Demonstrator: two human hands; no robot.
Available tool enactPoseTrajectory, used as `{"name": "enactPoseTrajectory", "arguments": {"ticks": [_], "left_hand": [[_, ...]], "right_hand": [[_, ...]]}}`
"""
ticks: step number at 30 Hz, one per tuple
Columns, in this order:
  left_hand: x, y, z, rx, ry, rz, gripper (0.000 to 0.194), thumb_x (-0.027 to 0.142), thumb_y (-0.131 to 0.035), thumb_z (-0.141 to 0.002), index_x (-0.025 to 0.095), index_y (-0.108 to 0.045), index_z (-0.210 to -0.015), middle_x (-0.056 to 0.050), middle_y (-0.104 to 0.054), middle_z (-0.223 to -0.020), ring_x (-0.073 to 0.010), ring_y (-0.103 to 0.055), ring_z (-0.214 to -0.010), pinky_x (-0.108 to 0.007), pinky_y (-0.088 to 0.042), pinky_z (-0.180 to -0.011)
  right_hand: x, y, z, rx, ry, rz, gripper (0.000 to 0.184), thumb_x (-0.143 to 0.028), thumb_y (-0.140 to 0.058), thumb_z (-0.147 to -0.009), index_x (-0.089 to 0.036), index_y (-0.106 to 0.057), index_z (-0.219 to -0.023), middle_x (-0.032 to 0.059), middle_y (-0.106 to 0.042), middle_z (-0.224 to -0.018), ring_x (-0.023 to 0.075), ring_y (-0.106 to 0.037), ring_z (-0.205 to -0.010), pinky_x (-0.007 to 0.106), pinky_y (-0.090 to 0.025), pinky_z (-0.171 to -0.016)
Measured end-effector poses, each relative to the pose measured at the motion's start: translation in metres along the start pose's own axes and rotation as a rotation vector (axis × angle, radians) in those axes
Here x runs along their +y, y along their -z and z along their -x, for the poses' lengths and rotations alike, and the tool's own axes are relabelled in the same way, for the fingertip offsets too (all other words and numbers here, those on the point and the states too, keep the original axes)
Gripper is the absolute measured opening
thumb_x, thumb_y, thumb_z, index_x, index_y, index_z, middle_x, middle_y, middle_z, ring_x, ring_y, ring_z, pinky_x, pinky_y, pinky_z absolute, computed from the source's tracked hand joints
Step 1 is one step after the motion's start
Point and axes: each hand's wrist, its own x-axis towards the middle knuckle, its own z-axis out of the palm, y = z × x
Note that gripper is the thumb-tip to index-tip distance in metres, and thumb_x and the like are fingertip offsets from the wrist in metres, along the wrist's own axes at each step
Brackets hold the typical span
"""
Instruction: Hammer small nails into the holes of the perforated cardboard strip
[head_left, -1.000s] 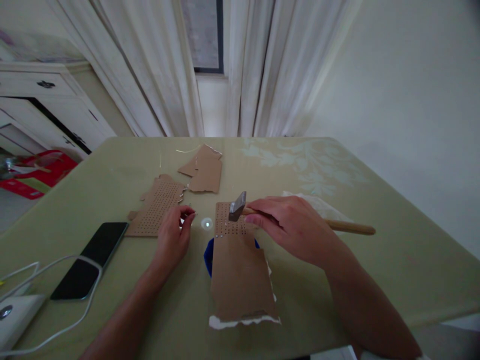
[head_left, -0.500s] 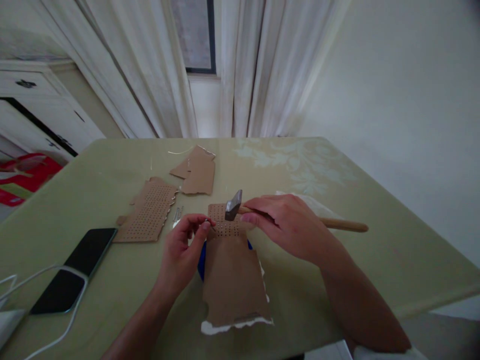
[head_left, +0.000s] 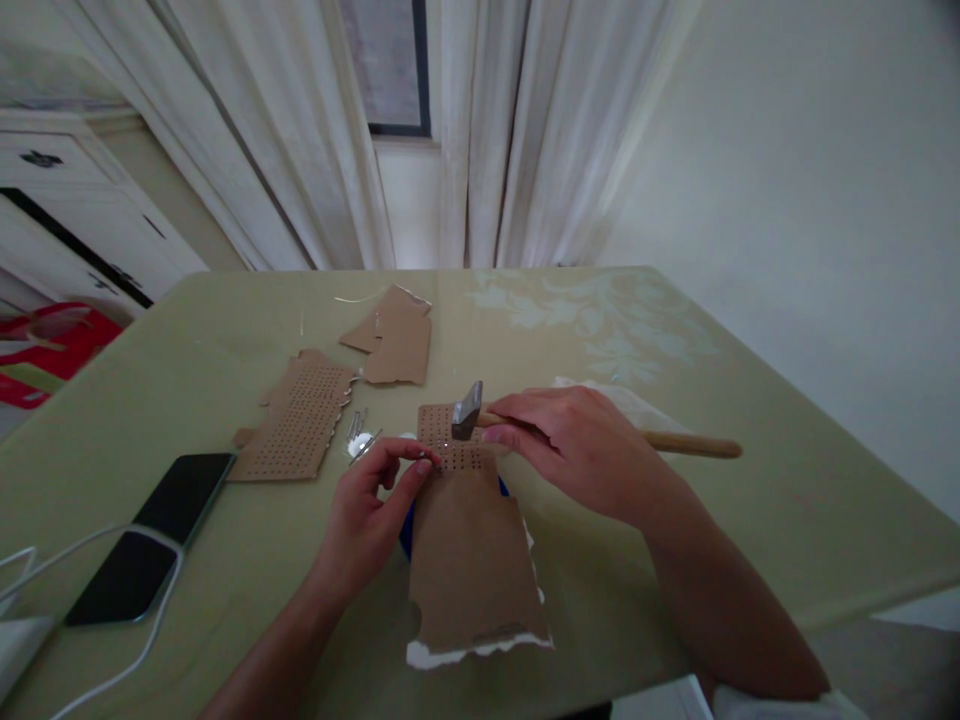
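My right hand (head_left: pixel 581 450) is wrapped round the wooden handle of a hammer (head_left: pixel 466 412), close behind its metal head. That head hangs over the far part of a brown cardboard piece (head_left: pixel 480 560), where rows of small holes are punched. At the left edge of those holes, my left hand (head_left: pixel 379 495) pinches a small nail between thumb and forefinger, its tip toward the cardboard; the fingers mostly hide it. A blue object (head_left: pixel 407 535) shows under the cardboard. Just left of the fingers lie several loose nails (head_left: pixel 357 424) beside a small white round thing (head_left: pixel 360 444).
Another hole-punched cardboard piece (head_left: pixel 292 425) lies to the left, with cardboard scraps (head_left: pixel 401 345) farther back. A black phone (head_left: pixel 150 540) sits at the left under a white cable (head_left: pixel 169 590). Thin, whitish plastic (head_left: pixel 630 405) rests behind my right hand.
My left hand has shifted slightly right and down with the nail, closer to the punched holes. The hammer and my right hand have hardly moved. The view has shifted a little.
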Motion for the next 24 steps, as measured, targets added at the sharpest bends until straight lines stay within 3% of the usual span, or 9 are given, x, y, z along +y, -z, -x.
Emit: {"name": "enactPoseTrajectory", "arguments": {"ticks": [7, 15, 24], "left_hand": [[0.007, -0.002, -0.001, 0.025, -0.061, -0.063, 0.018, 0.042, -0.073, -0.101, 0.026, -0.079, -0.104, -0.002, -0.081, -0.095, -0.0169, -0.059, -0.073, -0.031, -0.048, -0.069], [0.009, -0.001, -0.001, 0.017, -0.084, -0.057, 0.017, 0.041, -0.072, -0.102, 0.026, -0.080, -0.103, -0.002, -0.081, -0.095, -0.0175, -0.064, -0.075, -0.030, -0.050, -0.069], [0.016, -0.001, -0.001, 0.028, -0.119, -0.108, 0.018, 0.040, -0.072, -0.101, 0.025, -0.081, -0.101, -0.002, -0.078, -0.089, -0.0166, -0.059, -0.071, -0.029, -0.048, -0.067]], "right_hand": [[0.000, -0.001, -0.001, -0.022, -0.008, 0.018, 0.020, -0.032, -0.066, -0.115, -0.023, -0.084, -0.112, 0.0057, -0.084, -0.104, 0.0236, -0.076, -0.095, 0.032, -0.046, -0.082], [0.000, 0.000, -0.001, -0.020, -0.007, 0.008, 0.021, -0.032, -0.066, -0.115, -0.023, -0.085, -0.112, 0.0063, -0.083, -0.102, 0.0221, -0.075, -0.092, 0.031, -0.048, -0.082], [-0.001, -0.002, -0.001, -0.022, -0.006, 0.019, 0.022, -0.033, -0.065, -0.115, -0.023, -0.084, -0.113, 0.0071, -0.083, -0.105, 0.0229, -0.076, -0.095, 0.031, -0.048, -0.083]]}}
